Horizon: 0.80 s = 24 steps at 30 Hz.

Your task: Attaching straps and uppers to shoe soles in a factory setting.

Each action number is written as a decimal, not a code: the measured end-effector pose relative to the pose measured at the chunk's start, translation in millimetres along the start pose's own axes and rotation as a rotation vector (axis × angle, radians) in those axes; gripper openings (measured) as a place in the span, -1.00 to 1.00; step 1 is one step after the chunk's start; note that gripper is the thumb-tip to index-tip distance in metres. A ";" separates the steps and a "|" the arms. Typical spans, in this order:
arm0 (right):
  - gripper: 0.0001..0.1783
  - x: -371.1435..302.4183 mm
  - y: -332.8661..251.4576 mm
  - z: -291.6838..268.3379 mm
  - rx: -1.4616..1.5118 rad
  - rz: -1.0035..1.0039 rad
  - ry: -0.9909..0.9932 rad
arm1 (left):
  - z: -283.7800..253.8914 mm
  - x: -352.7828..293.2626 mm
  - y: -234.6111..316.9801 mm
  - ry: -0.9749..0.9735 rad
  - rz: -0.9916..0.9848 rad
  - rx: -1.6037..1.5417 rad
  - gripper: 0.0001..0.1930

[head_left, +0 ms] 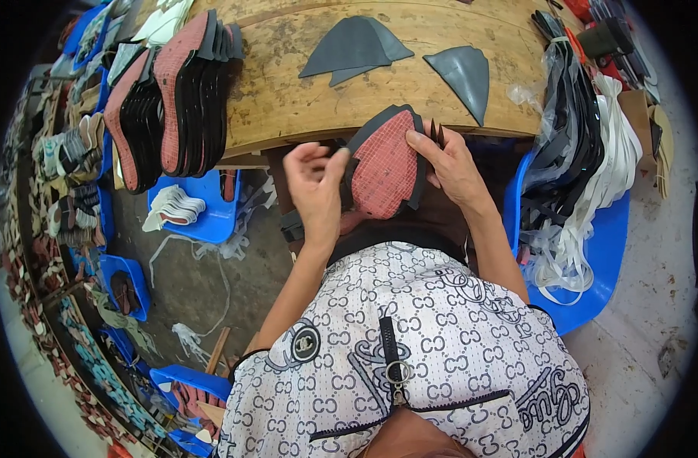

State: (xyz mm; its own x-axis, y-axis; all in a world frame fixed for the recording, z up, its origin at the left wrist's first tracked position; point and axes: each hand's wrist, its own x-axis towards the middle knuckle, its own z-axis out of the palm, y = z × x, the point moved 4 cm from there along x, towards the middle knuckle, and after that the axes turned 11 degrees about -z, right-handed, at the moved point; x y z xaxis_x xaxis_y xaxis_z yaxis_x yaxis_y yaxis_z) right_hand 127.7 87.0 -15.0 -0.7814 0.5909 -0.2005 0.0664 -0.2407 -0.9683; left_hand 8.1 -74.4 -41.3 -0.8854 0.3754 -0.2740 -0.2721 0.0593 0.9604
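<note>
A shoe insole [385, 168] with a red grid-patterned face and dark grey material standing out round its edge is held in front of me at the table's near edge. My right hand [454, 169] grips its right side, thumb on the red face. Two dark pointed tips [437, 134] stick up between that hand's fingers; the rest of that tool is hidden. At the insole's left edge is my left hand [316, 179], fingers curled and thumb near the dark edging; what it pinches, if anything, I cannot make out. Dark grey sheet pieces [355, 47] and a triangular one [465, 75] lie beyond.
Stacked red-faced insoles [182, 99] stand on the wooden table [272, 99] at left. A blue bin [593, 267] at right holds white and black strips [604, 145]. Below the stacks is a blue tray [219, 217] with white pieces. Shelves of shoe parts [82, 343] line the far left.
</note>
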 end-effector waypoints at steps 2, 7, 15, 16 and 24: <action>-0.74 1.3 6.2 -6.8 -0.065 0.034 -0.010 | -9.5 -10.1 18.7 0.043 0.215 0.226 -0.75; -0.74 1.7 -3.2 0.9 -0.037 -0.043 -0.003 | 1.1 -15.5 22.9 -0.065 0.445 0.462 -0.85; -0.80 2.4 4.4 -2.8 -0.027 -0.015 -0.001 | 9.3 -30.6 31.7 -0.069 0.482 0.600 -0.75; -0.80 2.0 1.3 -1.3 -0.045 -0.017 -0.014 | 9.8 -31.3 31.8 -0.083 0.418 0.582 -0.73; -0.79 -1.5 4.6 -0.7 -0.009 0.013 -0.016 | 9.7 -21.1 1.8 -0.240 -0.450 -0.125 -0.76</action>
State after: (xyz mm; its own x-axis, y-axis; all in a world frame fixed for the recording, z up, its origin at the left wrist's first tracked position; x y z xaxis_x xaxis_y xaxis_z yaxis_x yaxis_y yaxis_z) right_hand 129.6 85.5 -19.2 -0.7905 0.5750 -0.2109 0.0825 -0.2412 -0.9670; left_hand 29.9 -73.2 -33.2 -0.5633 0.5403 -0.6251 -0.6615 0.1584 0.7330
